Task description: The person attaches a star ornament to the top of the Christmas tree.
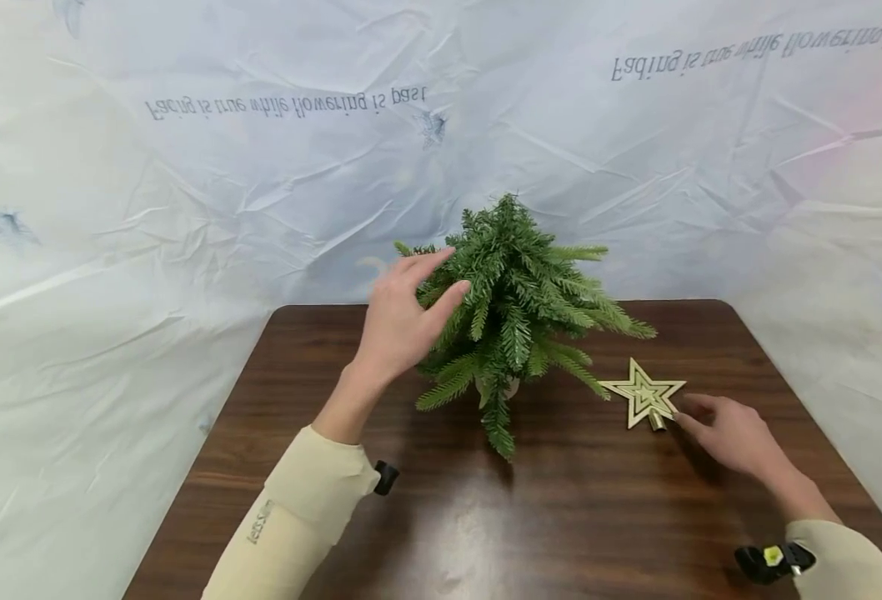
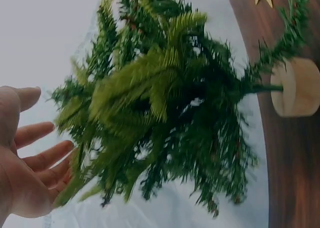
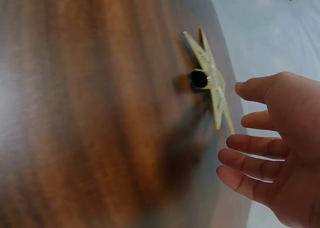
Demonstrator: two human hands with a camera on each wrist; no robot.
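Note:
A small artificial Christmas tree (image 1: 512, 292) stands on the table, its round wooden base (image 2: 304, 87) partly hidden by branches in the head view. My left hand (image 1: 403, 312) is at the tree's upper left side, thumb and fingers spread; in the left wrist view its fingertips are beside the outer needles, and I cannot tell if they touch. To the right of the tree lies a gold star tree topper (image 1: 645, 393), with a short hollow tube (image 3: 199, 79) on it. My right hand (image 1: 734, 433) is just right of the star, fingers apart and not curled round it.
The dark wood-grain table (image 1: 561, 517) has rounded far corners. Behind and beside it hangs a wrinkled pale sheet (image 1: 261, 183) with printed lettering. A dark wrist device (image 1: 774, 562) sits at the right sleeve.

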